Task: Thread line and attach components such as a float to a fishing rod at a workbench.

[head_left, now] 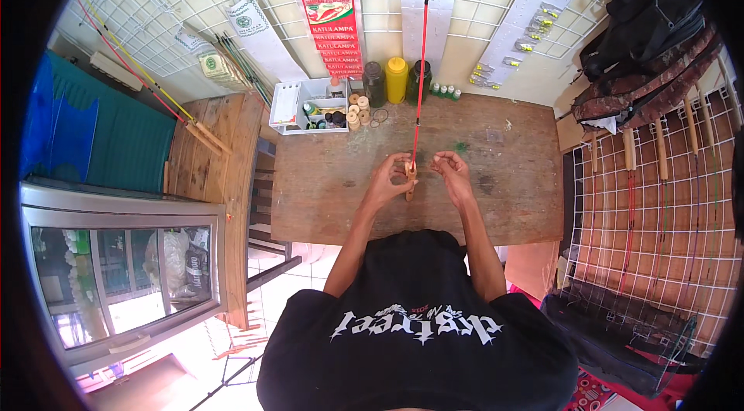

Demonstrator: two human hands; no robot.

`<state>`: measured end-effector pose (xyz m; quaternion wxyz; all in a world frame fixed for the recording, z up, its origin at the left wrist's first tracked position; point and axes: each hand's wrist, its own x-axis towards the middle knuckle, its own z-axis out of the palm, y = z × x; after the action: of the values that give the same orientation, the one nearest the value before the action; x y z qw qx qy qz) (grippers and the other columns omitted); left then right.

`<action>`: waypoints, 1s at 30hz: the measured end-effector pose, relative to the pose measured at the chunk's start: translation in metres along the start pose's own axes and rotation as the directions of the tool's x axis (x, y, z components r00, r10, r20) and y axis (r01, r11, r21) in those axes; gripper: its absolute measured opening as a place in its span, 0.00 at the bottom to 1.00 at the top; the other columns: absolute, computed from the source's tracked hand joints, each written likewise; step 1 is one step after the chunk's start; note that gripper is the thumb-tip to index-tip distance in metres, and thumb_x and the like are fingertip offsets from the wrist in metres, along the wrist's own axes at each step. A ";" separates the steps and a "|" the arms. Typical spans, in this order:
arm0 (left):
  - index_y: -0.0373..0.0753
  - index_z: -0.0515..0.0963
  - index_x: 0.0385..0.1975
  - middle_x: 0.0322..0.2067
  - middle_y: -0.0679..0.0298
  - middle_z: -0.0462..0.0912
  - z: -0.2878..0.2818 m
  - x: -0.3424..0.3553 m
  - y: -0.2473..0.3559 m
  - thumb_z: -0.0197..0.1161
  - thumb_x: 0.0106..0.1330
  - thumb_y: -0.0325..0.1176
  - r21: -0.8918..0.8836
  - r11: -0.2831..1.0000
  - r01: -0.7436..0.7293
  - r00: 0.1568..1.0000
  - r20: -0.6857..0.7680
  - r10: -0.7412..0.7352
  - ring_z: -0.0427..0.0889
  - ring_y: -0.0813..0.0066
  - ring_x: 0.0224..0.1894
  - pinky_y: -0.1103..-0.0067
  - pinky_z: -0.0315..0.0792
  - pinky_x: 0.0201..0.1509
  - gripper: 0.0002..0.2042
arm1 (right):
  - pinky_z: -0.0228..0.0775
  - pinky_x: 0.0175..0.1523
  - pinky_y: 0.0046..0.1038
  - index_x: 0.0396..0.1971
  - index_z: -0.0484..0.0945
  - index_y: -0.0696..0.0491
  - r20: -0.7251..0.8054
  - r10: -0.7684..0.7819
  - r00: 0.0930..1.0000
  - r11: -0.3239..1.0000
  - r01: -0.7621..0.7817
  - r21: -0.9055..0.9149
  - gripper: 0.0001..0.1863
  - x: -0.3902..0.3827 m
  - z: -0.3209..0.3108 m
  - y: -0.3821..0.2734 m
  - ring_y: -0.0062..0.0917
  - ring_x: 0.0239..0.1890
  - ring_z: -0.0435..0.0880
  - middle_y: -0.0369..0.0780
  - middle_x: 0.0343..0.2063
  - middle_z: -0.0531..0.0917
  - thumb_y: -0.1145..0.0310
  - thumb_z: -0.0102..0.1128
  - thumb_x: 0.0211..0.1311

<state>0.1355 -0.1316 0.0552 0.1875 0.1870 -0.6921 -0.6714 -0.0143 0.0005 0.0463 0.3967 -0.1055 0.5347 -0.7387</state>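
left hand (390, 180) has the rod (421, 62) in its fingers, right hand (455, 173) just beside, fingers curled, can't tell if they're pinching anything

Dressed in a loose black T-shirt (418, 371), wide and short in the sleeves (535, 316) toward 10 and 2 o'clock. Printed across the middle with spiky white gothic lettering (368, 323) running from 9 to 3 o'clock, plus smaller white lettering and a little red marking (421, 310) set toward 12 o'clock. Bare below the sleeves, along both forearms (354, 244) to left hand (387, 180) and right hand (456, 175).
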 end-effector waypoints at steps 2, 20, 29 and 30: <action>0.37 0.68 0.53 0.48 0.60 0.75 0.000 0.000 0.000 0.72 0.47 0.24 0.003 1.000 -0.012 1.000 -0.004 0.012 0.80 0.75 0.42 0.79 0.76 0.44 0.30 | 0.71 0.45 0.20 0.38 0.77 0.56 -0.026 -0.010 1.000 0.994 0.007 -0.106 0.08 0.000 -0.001 0.000 0.17 0.35 0.79 0.35 0.29 0.81 0.74 0.62 0.59; 0.37 0.70 0.52 0.46 0.61 0.76 0.001 -0.001 0.004 0.72 0.48 0.25 0.019 1.000 -0.011 1.000 -0.016 0.012 0.80 0.76 0.42 0.79 0.75 0.45 0.29 | 0.75 0.39 0.21 0.52 0.71 0.58 0.101 0.188 0.977 0.971 -0.200 0.128 0.17 -0.014 0.010 -0.022 0.21 0.32 0.82 0.45 0.42 0.81 0.75 0.56 0.62; 0.36 0.68 0.53 0.46 0.61 0.76 0.000 -0.001 0.008 0.71 0.48 0.23 -0.007 1.000 -0.005 1.000 0.002 0.005 0.79 0.77 0.43 0.79 0.75 0.44 0.30 | 0.73 0.37 0.21 0.59 0.65 0.49 0.329 0.285 0.900 0.928 -0.172 -0.331 0.30 -0.010 0.015 -0.036 0.20 0.34 0.80 0.43 0.47 0.75 0.70 0.64 0.56; 0.37 0.69 0.53 0.46 0.61 0.76 0.000 -0.001 0.009 0.72 0.47 0.24 -0.034 0.999 0.015 1.000 0.010 -0.015 0.79 0.75 0.44 0.78 0.74 0.46 0.30 | 0.72 0.39 0.21 0.59 0.64 0.49 0.385 0.313 0.868 0.910 -0.157 -0.385 0.31 -0.007 0.017 -0.038 0.20 0.36 0.79 0.42 0.47 0.74 0.72 0.64 0.55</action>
<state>0.1365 -0.1311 0.0642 0.1822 0.1856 -0.6800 -0.6856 -0.0179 -0.0023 0.0878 0.5707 -0.2691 0.5599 -0.5371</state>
